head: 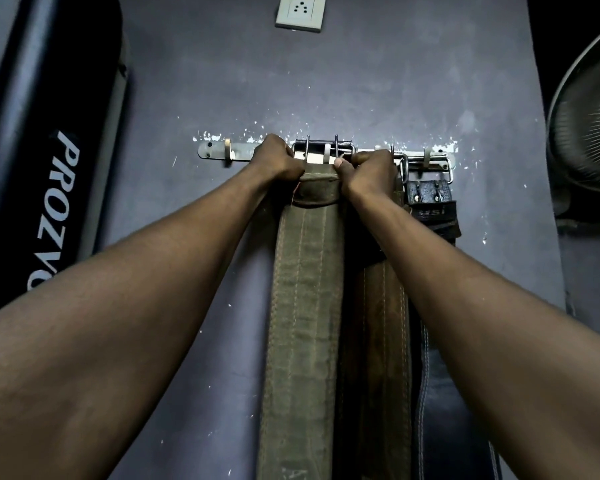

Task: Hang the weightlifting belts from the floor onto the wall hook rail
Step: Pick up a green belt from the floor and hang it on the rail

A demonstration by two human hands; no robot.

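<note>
Here, left hand (278,158): closed on the top left edge of the olive-green stitched canvas belt (303,306), beside its metal buckle (323,150).
Right hand (369,169): clenched on the belt's top right edge, thumb pressed on the fabric.
Olive belt: held up against the grey metal wall hook rail (215,151), hanging straight down.
Brown leather belt (383,341): hung just right of it.
Black leather belt (430,202): hung at the rail's right end.
Rail's left hook (228,152): bare.
</note>
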